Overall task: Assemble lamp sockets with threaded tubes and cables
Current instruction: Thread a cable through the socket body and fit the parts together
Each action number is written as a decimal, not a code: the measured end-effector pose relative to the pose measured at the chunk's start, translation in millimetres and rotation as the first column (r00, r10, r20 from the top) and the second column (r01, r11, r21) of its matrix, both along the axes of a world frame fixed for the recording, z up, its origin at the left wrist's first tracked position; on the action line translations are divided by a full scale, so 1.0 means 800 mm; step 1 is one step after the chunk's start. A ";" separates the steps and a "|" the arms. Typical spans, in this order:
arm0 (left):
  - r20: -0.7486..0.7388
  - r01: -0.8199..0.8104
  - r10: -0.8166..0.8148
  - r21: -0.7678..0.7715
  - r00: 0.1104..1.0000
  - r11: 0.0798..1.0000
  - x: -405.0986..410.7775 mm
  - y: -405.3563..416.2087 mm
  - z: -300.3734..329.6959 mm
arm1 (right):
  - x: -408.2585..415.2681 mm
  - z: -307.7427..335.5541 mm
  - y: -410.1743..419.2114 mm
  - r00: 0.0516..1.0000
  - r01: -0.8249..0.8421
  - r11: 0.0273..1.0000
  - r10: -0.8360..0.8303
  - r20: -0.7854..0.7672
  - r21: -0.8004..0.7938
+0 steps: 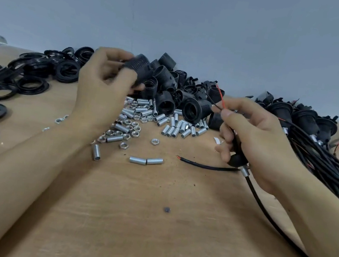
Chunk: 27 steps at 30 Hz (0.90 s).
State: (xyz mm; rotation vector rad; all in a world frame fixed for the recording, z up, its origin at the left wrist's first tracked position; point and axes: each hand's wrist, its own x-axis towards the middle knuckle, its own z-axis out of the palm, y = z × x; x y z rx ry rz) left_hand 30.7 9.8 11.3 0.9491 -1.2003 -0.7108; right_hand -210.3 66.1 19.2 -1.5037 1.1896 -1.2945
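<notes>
Left hand (104,86) raised over far-centre of brown wooden surface (149,214), fingers (128,74) wrapped round black ribbed plastic lamp socket shell (140,67). Right hand (256,138) at right, fingers pinching thin red and black wire ends (220,98) of black round cable (266,212), with black socket base on short silver threaded tube (243,170) tucked in palm. Heap of black sockets (180,98) at far centre. Loose silver threaded tubes and hex nuts (142,121) just near of heap. Black flat rings (27,73) far left. Wired sockets bundle (319,140) far right.
</notes>
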 end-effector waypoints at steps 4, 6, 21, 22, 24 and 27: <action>-0.462 0.598 -0.474 0.164 0.749 0.785 -0.029 0.033 0.005 | 0.001 0.004 0.007 0.999 -0.046 0.990 0.043 -0.020 -0.137; -0.450 0.674 -0.535 0.242 0.715 0.698 -0.042 0.045 -0.002 | 0.005 0.005 0.010 0.999 -0.034 0.977 0.027 -0.037 -0.212; -0.284 0.678 -0.616 0.307 0.735 0.668 -0.059 0.055 -0.006 | 0.030 0.006 0.033 0.938 -0.084 0.808 -0.134 -0.320 -0.584; -0.281 0.678 -0.617 0.307 0.735 0.668 -0.059 0.055 -0.006 | 0.031 0.005 0.033 0.934 -0.086 0.805 -0.140 -0.329 -0.587; -0.282 0.675 -0.614 0.311 0.738 0.669 -0.060 0.054 -0.007 | 0.031 0.005 0.033 0.927 -0.076 0.802 -0.161 -0.338 -0.592; -0.284 0.674 -0.611 0.314 0.739 0.669 -0.060 0.053 -0.008 | 0.030 0.005 0.034 0.909 -0.055 0.800 -0.208 -0.362 -0.597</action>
